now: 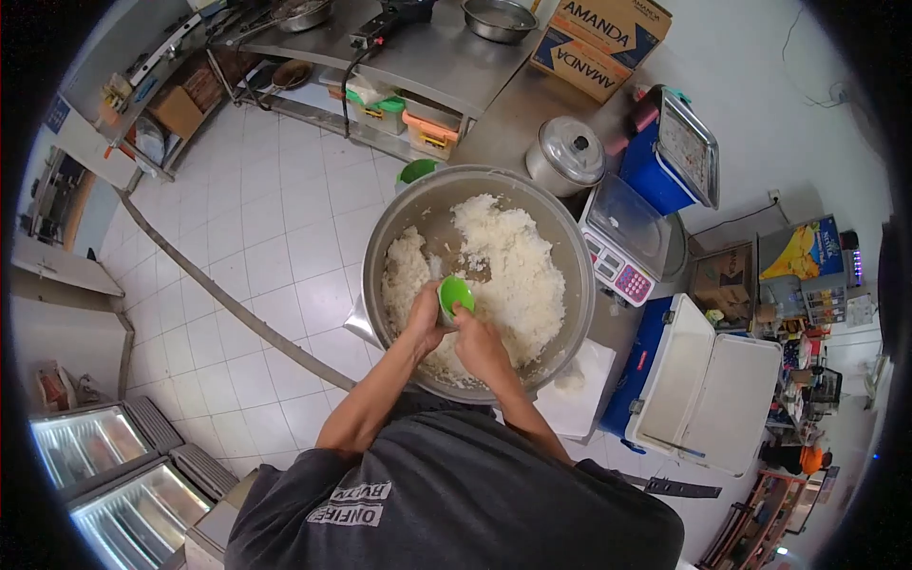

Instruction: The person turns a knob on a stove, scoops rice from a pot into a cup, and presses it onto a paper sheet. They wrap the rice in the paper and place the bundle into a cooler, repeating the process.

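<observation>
While hands (425, 318) (480, 347) clasp the green cup (456, 293), rice (518, 271) crowds it; scale (622, 249) nearby.

Commercial food-prep kitchen. Landmark: large steel rice pot (380, 237). Beyond it: stainless worktable (427, 66) and stacked cartons (598, 38). Right of it: digital scale (617, 256), blue cooler box (703, 380). Left of it: white tiled floor (275, 218), glass-top freezers (104, 456).

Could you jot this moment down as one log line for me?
left hand: grips green cup | right hand: touches cup | below: metal pot of cooked rice | beside: scale
</observation>
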The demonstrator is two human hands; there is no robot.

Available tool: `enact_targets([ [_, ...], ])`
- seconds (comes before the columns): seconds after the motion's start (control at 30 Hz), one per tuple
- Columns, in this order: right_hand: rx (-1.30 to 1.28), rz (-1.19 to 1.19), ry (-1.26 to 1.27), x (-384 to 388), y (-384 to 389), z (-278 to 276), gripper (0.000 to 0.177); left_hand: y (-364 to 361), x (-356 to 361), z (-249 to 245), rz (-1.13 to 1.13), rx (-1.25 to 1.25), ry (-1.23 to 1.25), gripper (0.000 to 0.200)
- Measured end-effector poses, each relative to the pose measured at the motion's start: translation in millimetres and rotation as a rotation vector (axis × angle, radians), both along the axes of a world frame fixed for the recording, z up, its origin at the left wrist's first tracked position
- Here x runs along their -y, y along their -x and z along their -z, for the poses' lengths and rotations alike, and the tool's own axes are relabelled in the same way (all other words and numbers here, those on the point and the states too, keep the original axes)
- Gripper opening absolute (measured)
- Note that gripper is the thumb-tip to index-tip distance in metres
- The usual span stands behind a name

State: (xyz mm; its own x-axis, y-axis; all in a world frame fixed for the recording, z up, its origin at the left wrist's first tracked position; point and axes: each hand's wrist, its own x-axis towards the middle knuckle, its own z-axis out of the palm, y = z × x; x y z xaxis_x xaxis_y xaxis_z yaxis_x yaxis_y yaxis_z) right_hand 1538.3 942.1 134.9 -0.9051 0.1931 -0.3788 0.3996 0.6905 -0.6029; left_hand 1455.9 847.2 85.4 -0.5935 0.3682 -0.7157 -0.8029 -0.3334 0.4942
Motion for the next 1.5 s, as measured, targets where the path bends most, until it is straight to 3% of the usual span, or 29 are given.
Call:
enact_targets([
  [0.1, -0.201, -0.134, 0.062, -21, 2, 7, 0.036, 4, 1, -5, 0.022, 0.031, -0.054, 0.031],
  [0.2, -0.231, -0.043, 0.254, -50, -4, -25, 0.033, 7, 2, -4, 0.010, -0.010, -0.201, 0.031],
  [0.23, -0.555, 0.013, 0.196, -60, 0, -9, 0.030, 11, 1, -5, -0.019, -0.051, -0.282, 0.031],
  [0.37, -0.349, 0.207, 0.173, -56, 13, -14, 0.028, 8, -2, -15, -0.006, -0.063, -0.262, 0.032],
  [0.43, -0.407, 0.161, 0.150, -33, 9, 10, 0.028, 9, -5, -10, -0.025, -0.073, -0.237, 0.033],
  [0.53, -0.334, 0.106, 0.158, -13, 4, 4, 0.028, 11, -3, 2, -0.040, -0.131, -0.164, 0.034],
  [0.67, -0.293, -0.031, 0.186, -34, 12, 17, 0.026, 18, -2, 8, -0.008, -0.093, -0.115, 0.036],
  [0.8, -0.550, 0.006, 0.217, -61, 14, 13, 0.026, 20, 0, 16, -0.170, -0.037, -0.338, 0.037],
  [0.87, -0.081, 0.701, 0.615, -56, 9, -9, 0.029, 26, 2, 18, -0.267, -0.055, -0.406, 0.037],
  [0.97, -0.185, 0.724, 0.662, -38, 2, 47, 0.030, 23, 2, 16, -0.336, -0.010, -0.392, 0.038],
  [1.0, -0.184, 0.728, 0.665, -25, 2, 50, 0.030, 23, -1, 17, -0.302, -0.066, -0.363, 0.038],
  [1.07, -0.593, 0.419, 0.303, -1, 0, 54, 0.029, 17, -7, 20, -0.257, -0.111, -0.331, 0.037],
  [1.2, -0.468, 0.314, 0.247, -3, 5, 48, 0.029, 21, -8, 21, -0.204, -0.256, -0.191, 0.033],
  [1.27, -0.346, 0.114, 0.450, -25, 7, 49, 0.028, 21, 1, 19, -0.164, -0.305, -0.151, 0.032],
  [1.37, -0.254, 0.023, 0.500, -53, 6, 31, 0.027, 22, 10, 9, -0.158, -0.117, -0.221, 0.031],
  [1.5, -0.336, 0.242, 0.352, -53, 7, 4, 0.026, 27, 16, 4, -0.216, -0.046, -0.312, 0.032],
])
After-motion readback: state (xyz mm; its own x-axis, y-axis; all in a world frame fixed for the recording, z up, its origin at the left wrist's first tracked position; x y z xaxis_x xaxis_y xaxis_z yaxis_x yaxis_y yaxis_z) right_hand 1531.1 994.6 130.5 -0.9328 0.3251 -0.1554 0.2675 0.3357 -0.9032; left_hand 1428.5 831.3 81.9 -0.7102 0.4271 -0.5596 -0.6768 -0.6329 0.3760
